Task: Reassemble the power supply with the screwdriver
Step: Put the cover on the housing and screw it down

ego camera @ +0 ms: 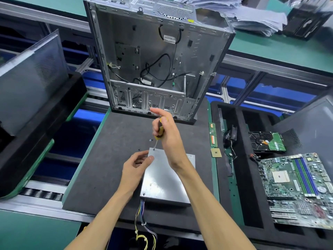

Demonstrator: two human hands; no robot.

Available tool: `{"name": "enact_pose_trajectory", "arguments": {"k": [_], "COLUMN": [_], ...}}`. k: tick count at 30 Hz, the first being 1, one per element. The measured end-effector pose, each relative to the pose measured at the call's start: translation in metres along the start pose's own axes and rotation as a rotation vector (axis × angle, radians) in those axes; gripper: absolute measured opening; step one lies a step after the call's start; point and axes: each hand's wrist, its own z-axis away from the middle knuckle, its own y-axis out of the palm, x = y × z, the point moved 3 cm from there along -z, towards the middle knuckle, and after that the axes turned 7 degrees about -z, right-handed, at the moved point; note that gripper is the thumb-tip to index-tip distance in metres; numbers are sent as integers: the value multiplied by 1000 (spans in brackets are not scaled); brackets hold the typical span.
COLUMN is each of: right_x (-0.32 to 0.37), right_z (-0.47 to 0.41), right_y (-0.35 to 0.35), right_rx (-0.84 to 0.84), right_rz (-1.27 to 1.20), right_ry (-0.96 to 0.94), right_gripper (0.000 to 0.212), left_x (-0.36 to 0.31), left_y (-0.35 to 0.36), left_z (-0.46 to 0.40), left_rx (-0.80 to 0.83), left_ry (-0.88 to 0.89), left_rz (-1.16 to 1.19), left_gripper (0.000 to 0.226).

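Note:
A grey metal power supply (162,183) lies flat on the dark foam mat (108,159), its bundle of wires (142,213) trailing off the near edge. My right hand (169,136) grips a yellow-and-black screwdriver (159,131) held upright, with the tip on a screw at the box's far left corner. My left hand (135,168) holds that same corner, thumb on the top plate and fingers curled round its left edge. Two small dark screws (151,140) lie on the mat just beyond the box.
An open, empty computer case (156,56) stands at the mat's far edge. To the right, a black tray (239,177) holds a motherboard (297,188), a hard drive (268,142), a fan, a RAM stick (213,135) and a CPU (216,152). Case panels lean at left and right.

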Motion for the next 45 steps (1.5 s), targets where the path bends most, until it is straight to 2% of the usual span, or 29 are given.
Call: {"name": "enact_pose_trajectory", "arguments": {"k": [2,5,6,8,10,13,14,19,22,25,31,34,40,45], "right_x": [1,3,4,4,5,5,5,5,6,6,-2,-4,-6,-1], "right_z": [-1,-1,-2,-2,-3,-5,-5,-5,-6,-8,-6,-4,-2,-1], "right_y": [0,0,1,0,1,4,5,4,0,1,6,3,-1,5], "right_rx": [-9,-44,-42,-42,-27,-11,-12,-24,-29,-21,-29,-55,-95,-81], "right_rz": [-2,25,21,30,-10,-18,-10,61,61,40,58,64,-52,-57], "right_ry": [9,-5,-11,-6,0,21,19,-1,-11,3,52,60,-15,-55], "right_gripper": [33,12,10,22,9,31,32,4,7,23,24,16,32,15], "left_x": [0,0,0,0,1,0,0,0,0,0,-3,-2,-2,-4], "left_y": [0,1,1,1,1,1,1,0,1,1,0,1,0,-1], "left_z": [0,1,0,0,0,1,1,1,1,1,2,3,2,2], "left_rx": [-1,-4,-8,-10,-8,-3,-1,-4,-3,1,-6,-11,3,7], "left_ry": [-8,-5,-4,-6,-13,-18,-14,-7,-17,-20,0,-2,-6,1], "left_rz": [-8,3,8,7,10,8,4,10,31,32,8,11,-14,-12], "left_gripper": [21,19,19,20,21,21,21,21,22,21,20,19,19,19]}}
